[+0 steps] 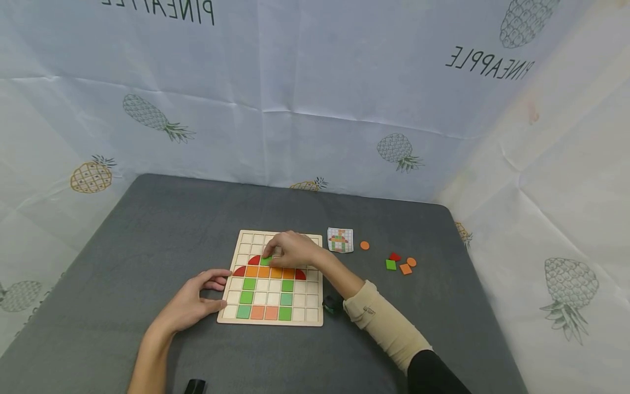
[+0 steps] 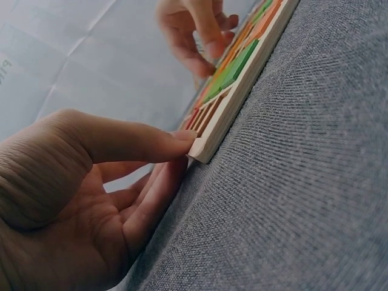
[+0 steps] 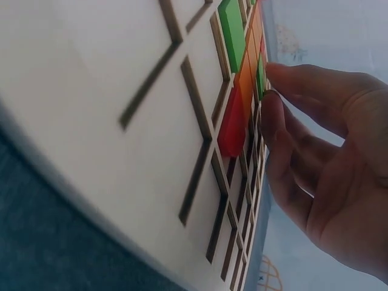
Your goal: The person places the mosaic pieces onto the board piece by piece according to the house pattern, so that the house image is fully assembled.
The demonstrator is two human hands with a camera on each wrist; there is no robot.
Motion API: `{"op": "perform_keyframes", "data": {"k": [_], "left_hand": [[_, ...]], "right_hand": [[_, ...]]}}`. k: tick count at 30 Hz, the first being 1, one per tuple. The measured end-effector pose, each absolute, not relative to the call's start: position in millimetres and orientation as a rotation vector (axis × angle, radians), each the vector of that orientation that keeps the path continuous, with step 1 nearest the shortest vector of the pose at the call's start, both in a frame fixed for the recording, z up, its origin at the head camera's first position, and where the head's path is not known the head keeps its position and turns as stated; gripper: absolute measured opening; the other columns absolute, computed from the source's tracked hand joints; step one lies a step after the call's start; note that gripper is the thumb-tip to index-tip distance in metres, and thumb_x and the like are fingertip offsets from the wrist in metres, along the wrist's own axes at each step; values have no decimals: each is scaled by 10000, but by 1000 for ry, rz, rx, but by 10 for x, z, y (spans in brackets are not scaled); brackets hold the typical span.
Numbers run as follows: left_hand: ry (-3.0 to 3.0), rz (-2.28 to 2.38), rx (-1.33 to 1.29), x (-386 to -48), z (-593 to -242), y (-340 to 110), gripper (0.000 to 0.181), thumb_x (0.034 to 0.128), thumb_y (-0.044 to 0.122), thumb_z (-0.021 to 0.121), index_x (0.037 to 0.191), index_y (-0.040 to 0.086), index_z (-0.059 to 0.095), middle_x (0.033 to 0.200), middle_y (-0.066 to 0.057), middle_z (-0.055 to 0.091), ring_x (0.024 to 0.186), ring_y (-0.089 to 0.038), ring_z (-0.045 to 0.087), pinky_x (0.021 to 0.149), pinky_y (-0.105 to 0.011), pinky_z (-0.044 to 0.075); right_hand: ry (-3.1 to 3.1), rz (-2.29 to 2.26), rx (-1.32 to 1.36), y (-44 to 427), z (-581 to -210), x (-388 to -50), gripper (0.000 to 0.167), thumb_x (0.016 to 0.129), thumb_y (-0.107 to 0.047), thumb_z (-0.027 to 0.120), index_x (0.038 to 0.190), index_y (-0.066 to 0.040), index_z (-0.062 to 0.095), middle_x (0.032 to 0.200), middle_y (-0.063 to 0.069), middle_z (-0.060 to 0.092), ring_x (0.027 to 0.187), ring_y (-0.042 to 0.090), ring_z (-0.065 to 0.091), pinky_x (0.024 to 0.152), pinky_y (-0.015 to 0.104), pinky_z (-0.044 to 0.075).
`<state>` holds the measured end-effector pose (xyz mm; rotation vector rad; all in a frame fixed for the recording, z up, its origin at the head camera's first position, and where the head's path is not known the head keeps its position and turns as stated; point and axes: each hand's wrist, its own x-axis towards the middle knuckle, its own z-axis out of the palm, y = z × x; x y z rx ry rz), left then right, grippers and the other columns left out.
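Observation:
A wooden grid board (image 1: 310, 316) lies on the table, several red, orange, green and pink tiles set in its cells. My right hand (image 1: 295, 250) reaches over its upper part, thumb and forefinger pinching a green square tile (image 1: 266, 261) at a cell above the orange row. In the right wrist view, that hand (image 3: 330, 157) covers part of the tile. My left hand (image 1: 189, 301) rests at the board's left edge, forefinger higher and thumb lower. The left wrist view shows its thumb (image 2: 139, 140) touching the board's corner.
Right of the board lies a small pattern card (image 1: 340, 240), with an orange round tile (image 1: 365, 245) beside it. Farther right are a loose green square (image 1: 391, 265), a red piece (image 1: 395, 256) and more orange pieces (image 1: 406, 269). A dark object (image 1: 331, 304) sits by the right forearm.

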<state>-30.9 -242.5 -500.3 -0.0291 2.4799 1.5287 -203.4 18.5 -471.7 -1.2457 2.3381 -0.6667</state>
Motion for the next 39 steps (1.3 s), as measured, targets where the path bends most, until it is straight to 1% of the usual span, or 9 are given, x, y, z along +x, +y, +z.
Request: {"op": "perform_keyframes", "data": {"k": [5, 10, 17, 21, 27, 33, 36, 39], "left_hand": [[2482, 1523, -43, -306, -5012, -2421, 672, 863, -6, 841, 1481, -11, 576, 1324, -192, 618, 1192, -284, 601, 809, -244, 611], [2483, 1525, -39, -308, -5012, -2421, 670, 862, -12, 839, 1479, -11, 578, 1327, -191, 617, 1188, -278, 597, 811, -238, 610], [2477, 1536, -39, -307, -5010, -2425, 669, 867, -7, 842, 1481, -6, 576, 1331, -186, 612, 1171, -236, 595, 814, -239, 612], [2476, 1538, -28, -307, -5007, -2430, 664, 871, -11, 839, 1480, -13, 575, 1333, -192, 611, 1166, -236, 592, 816, -241, 611], [2478, 1538, -18, -309, -5001, -2431, 661, 872, -15, 837, 1479, -17, 575, 1333, -196, 611, 1164, -232, 593, 818, -243, 611], [2480, 1544, -16, -307, -4999, -2431, 660, 871, 4, 844, 1476, -9, 582, 1330, -189, 614, 1155, -200, 591, 822, -240, 611], [2474, 1547, -20, -305, -5000, -2430, 662, 871, 0, 842, 1479, -9, 580, 1332, -189, 613, 1151, -190, 592, 818, -243, 612], [2467, 1547, -27, -303, -4999, -2430, 666, 874, -8, 836, 1485, -13, 571, 1337, -193, 610, 1154, -194, 593, 815, -245, 613]], "right_hand": [[2318, -710, -1260, 293, -4689, -2022, 221, 1013, -187, 750, 1225, -153, 807, 1272, 22, 778, 774, 34, 659, 757, 208, 524], [2323, -774, -1247, 431, -4625, -1978, 231, 1011, -192, 769, 1231, -126, 800, 1286, 48, 760, 768, 55, 660, 710, 200, 515], [2356, -848, -1217, 699, -4528, -1935, 272, 1007, -198, 779, 1258, -93, 789, 1288, 83, 740, 776, 35, 703, 725, 210, 556], [2383, -873, -1177, 904, -4484, -1924, 287, 1005, -212, 787, 1265, -90, 784, 1266, 104, 742, 798, 43, 692, 713, 223, 560], [2450, -888, -1118, 1247, -4483, -1905, 299, 993, -214, 808, 1261, -84, 784, 1222, 130, 749, 741, 28, 639, 667, 229, 539], [2535, -919, -1057, 1585, -4464, -1841, 319, 971, -195, 831, 1261, -75, 776, 1253, 110, 764, 745, 33, 642, 654, 237, 521], [2555, -964, -1010, 1770, -4467, -1809, 318, 963, -182, 836, 1253, -67, 775, 1235, 127, 763, 734, 40, 640, 652, 247, 506], [2580, -999, -983, 1955, -4483, -1788, 310, 955, -159, 840, 1238, -50, 776, 1212, 159, 759, 734, 28, 645, 650, 255, 516]]}}
